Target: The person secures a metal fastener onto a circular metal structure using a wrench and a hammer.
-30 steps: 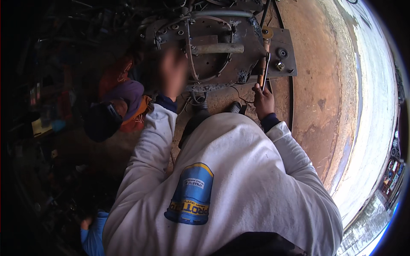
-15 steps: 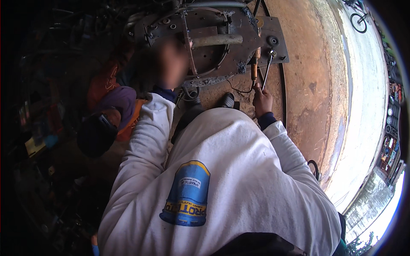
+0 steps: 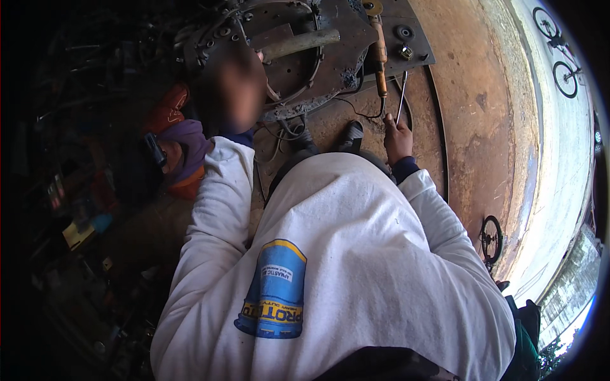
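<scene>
My right hand [image 3: 398, 138] is closed around the lower end of a slim silver wrench [image 3: 402, 98]. Its shaft points up to the near edge of a dark metal plate [image 3: 419, 47]; I cannot make out its far end. A shiny nut-like piece [image 3: 406, 52] and a round black disc [image 3: 404, 32] lie on that plate. My left hand [image 3: 240, 95] is blurred, over the left part of a large, rusty metal workpiece [image 3: 343, 60]. A pale, worn rod [image 3: 302, 46] lies close to its fingertips. Whether the left hand grips it is hidden by the blur.
An orange angle grinder [image 3: 379, 54] with a cord lies between workpiece and wrench. Crouching at my left is a person in orange and purple [image 3: 181, 146]. Dark clutter fills the far left. Bicycles [image 3: 556, 47] stand on pale ground at right; another wheel [image 3: 490, 240] is nearer.
The view has shifted, so the bench stands higher. The wrench has come back from over the plate to its near edge. A wheel has come into view at my right.
</scene>
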Tool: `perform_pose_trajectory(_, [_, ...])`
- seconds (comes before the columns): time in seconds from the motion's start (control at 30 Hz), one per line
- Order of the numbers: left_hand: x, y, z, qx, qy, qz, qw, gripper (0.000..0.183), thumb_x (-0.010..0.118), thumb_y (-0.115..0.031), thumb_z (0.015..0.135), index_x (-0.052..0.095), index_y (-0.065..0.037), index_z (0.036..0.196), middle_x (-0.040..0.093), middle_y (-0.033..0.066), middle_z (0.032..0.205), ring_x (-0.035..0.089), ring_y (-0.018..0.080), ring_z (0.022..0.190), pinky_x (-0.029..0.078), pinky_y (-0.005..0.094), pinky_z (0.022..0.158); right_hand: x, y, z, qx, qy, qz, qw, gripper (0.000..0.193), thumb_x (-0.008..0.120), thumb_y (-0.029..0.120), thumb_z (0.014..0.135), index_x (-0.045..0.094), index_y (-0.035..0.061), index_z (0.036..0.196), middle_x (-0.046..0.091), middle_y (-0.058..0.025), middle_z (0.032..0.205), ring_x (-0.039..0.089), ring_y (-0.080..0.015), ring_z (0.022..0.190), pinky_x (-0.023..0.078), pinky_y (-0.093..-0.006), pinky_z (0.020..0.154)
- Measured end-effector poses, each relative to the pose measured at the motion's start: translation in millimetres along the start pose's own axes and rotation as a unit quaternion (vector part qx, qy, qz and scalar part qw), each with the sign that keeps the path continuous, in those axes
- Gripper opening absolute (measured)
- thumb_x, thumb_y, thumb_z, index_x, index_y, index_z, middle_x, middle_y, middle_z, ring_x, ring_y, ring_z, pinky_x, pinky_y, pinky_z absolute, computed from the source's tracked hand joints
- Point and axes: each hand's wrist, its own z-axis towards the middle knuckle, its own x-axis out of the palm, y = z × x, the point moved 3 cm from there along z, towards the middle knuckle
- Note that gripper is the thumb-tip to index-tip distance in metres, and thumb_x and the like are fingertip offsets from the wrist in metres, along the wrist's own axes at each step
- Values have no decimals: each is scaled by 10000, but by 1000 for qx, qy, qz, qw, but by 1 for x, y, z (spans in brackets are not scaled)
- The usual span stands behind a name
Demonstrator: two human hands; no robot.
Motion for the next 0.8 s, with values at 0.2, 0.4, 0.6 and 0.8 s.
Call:
perform_pose_trajectory(0.2, [0,1,2,28,2,32,999,165,744,-200,931,723,-56,854,600,-35,627,520,44,525,404,223,492,-18,-21,5,-12,-25,-46,999,329,631,378,1007,590,115,814,421,79,569,367,-53,452,269,-261,428])
perform_pose_trajectory(0.4, [-10,2,8,65,46,87,993,202,720,-232,949,728,-55,853,564,-58,609,503,39,510,401,228,493,-29,-28,14,-1,-29,-99,995,477,636,437,987,676,-21,858,524,-22,622,458,-136,593,382,-347,552])
perform_pose_trajectory(0.6, [-6,-4,7,66,37,125,989,178,727,-217,941,735,-51,876,560,-65,606,481,34,491,366,215,463,-33,-35,19,11,-35,-104,994,496,638,444,983,632,-13,789,506,-24,607,453,-141,582,377,-350,543])
perform_pose_trajectory(0.8, [8,-20,0,120,38,106,986,165,803,-160,878,719,-21,849,586,-48,634,479,38,503,367,212,465,-31,-35,14,9,-43,-102,994,494,633,431,990,621,-12,773,498,-12,608,444,-128,579,364,-339,534])
